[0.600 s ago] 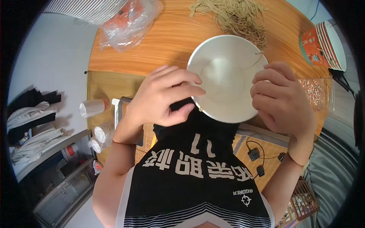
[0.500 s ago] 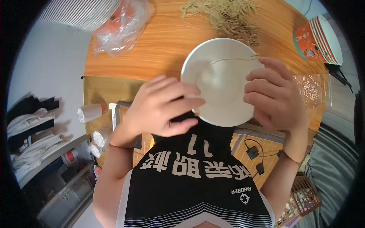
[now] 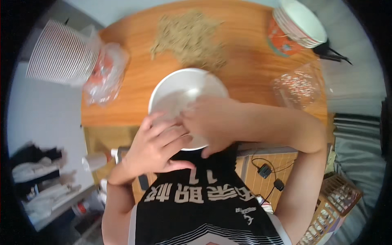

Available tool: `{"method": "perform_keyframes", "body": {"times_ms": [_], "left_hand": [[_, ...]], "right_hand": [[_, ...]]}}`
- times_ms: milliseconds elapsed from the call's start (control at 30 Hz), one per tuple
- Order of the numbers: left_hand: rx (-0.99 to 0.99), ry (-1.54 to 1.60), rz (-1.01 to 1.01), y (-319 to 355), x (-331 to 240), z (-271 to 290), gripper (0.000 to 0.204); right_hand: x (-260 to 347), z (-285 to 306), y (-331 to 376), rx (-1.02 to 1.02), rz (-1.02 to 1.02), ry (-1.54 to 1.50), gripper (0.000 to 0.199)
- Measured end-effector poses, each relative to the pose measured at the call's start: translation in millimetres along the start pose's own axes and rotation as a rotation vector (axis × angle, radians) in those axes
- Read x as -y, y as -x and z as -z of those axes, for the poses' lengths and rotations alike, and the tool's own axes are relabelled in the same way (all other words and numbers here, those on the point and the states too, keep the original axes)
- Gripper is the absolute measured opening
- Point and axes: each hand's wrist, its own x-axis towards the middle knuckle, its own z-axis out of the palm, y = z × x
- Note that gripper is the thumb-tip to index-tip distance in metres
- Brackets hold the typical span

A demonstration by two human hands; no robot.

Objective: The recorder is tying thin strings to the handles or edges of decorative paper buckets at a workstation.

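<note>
A large paper bucket (image 3: 169, 87), white inside, is tilted toward me at the table's near edge. At its near left rim lies my left hand (image 3: 155, 143), the fingers spread over the opening and the thumb apart below the rim. Across the opening reaches my right hand (image 3: 212, 120), its fingers close to those of the left and smeared by motion. Whether it holds anything is hidden. No string can be made out in the bucket now. Beyond the bucket is a loose pile of tan strings (image 3: 188, 38).
At the back right stand nested orange-printed paper buckets (image 3: 283, 38). Nearer me is a clear box of red and white bits (image 3: 300, 87). A tall stack of white-rimmed buckets (image 3: 65, 53), partly in clear plastic, lies at the left. Black cables (image 3: 265, 171) lie below the table edge.
My right hand has left the bucket's right rim and swung left across the opening to the left hand. The string seen at the rim no longer shows. The whole view has shifted.
</note>
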Motion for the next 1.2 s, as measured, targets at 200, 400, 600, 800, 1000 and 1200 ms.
{"method": "perform_keyframes", "body": {"times_ms": [200, 400, 600, 800, 1000, 1200], "left_hand": [[-0.016, -0.038, 0.137, 9, -4, -18, 0.046], [0.041, -0.111, 0.136, -1, -6, -18, 0.044], [0.164, -0.259, 0.03, -17, 0, 7, 0.053], [0.321, -0.291, 0.221, -9, 5, 6, 0.05], [0.327, -0.033, 0.079, -9, 11, 17, 0.03], [-0.05, -0.159, 0.196, -47, 20, 83, 0.022]], "right_hand": [[2, -3, -5, 0.124, 0.026, -0.041, 0.017], [3, -47, 20, -0.398, 0.137, 0.223, 0.008], [-16, 15, 96, -0.799, -0.089, 0.134, 0.032], [-148, 90, 190, -0.871, -0.993, 0.076, 0.049], [-216, 97, 179, -0.251, -1.204, -0.377, 0.069], [-232, 74, 192, -0.556, -0.912, -0.764, 0.058]]}}
